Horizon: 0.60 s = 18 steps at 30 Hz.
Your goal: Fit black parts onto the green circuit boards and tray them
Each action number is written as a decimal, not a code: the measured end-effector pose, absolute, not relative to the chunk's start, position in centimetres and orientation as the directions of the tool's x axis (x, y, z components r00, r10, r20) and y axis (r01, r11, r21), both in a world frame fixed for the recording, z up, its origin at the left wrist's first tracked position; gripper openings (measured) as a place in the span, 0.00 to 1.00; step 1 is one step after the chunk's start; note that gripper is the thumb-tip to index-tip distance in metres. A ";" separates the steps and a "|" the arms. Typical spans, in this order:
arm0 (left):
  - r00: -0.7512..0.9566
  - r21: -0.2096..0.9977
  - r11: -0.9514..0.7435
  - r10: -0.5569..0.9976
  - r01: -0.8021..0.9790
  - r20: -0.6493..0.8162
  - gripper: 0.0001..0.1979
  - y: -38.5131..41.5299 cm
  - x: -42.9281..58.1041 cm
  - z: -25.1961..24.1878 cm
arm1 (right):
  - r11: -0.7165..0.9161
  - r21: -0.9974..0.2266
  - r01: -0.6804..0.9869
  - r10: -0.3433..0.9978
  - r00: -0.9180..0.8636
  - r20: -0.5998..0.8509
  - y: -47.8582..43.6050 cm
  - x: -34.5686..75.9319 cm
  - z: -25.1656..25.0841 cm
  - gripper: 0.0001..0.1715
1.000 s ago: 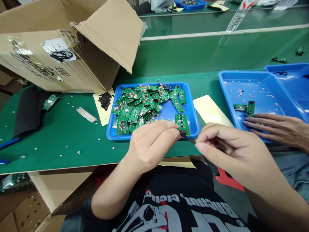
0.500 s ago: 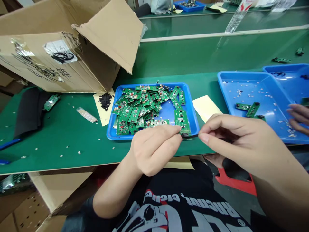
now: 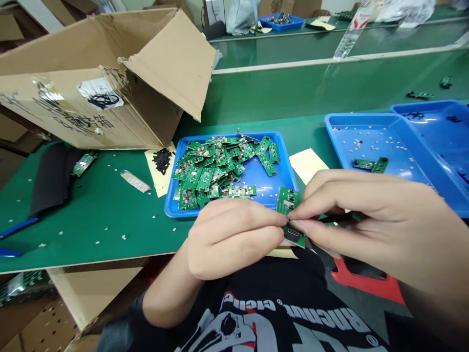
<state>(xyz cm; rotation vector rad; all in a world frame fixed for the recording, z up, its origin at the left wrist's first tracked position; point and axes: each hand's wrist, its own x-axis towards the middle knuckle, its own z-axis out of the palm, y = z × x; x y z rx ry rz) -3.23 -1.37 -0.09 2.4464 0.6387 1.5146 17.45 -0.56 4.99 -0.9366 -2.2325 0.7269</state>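
Head view. Item: a green circuit board (image 3: pixel 289 201), held in the air over the near edge of the bench, just beside the lower right corner of a blue tray (image 3: pixel 169 198). A black connector (image 3: pixel 293 235) sits at its lower end.

Left hand (image 3: pixel 234 238): fingers closed, tips pinching the board low down. Right hand (image 3: pixel 381 220): thumb and forefinger closed on the board beside the connector. A thin dark strip (image 3: pixel 331 218) runs behind these fingers; how it is held cannot be told.

Handling, as judged: a firm pinch at the board's edges, with the fingertips off the small parts and the connector left showing.

Around: a heap of similar boards (image 3: pixel 208 171) fills the blue tray; a second blue tray (image 3: pixel 330 132) holds two boards (image 3: pixel 368 165). Further left: black foam scraps (image 3: pixel 162 160) and a cardboard box (image 3: pixel 91 102) — its flap hangs open, well above the hands — all on a green bench mat (image 3: pixel 110 230).
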 end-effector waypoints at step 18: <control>-0.059 0.670 -0.742 0.668 0.028 0.742 0.22 -2.0 1.6 -3.6 | 0.621 -0.689 0.374 0.781 -0.216 0.586 -1.0 15.2 2.4 0.10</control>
